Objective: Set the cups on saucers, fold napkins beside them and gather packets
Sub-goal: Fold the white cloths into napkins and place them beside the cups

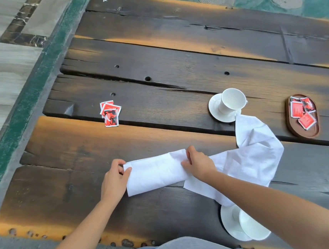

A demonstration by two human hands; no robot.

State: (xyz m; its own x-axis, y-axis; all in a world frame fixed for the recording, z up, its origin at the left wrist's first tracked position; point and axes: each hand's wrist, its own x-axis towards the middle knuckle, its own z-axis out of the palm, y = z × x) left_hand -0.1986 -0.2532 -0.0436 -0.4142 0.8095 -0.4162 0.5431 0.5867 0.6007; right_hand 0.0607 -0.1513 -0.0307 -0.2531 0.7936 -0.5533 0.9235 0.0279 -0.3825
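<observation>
The left hand (114, 179) pinches the left end of the napkin (156, 173) between thumb and curled fingers. The right hand (198, 165) grips the same white cloth at a fold, thumb at the near side and fingers curled over the top. Between the hands the napkin lies as a flat, smooth, folded band. Past the right hand it trails off in soft, creased folds.

Beyond the right hand, a plain white glossy far cup (232, 100) stands on a round far saucer (215, 107); a napkin corner touches that saucer. Under the right forearm, a near cup (251, 226) sits on a near saucer (229, 224), both partly hidden.

Beyond the left hand lie the loose packets (110, 113), square, red and white, overlapping; their print is too small to read. Far right of the right hand, an oval brown wooden tray (303, 133) holds the tray packets (301, 113).

The table (154, 69) is made of dark, cracked wooden planks with worn orange patches.
</observation>
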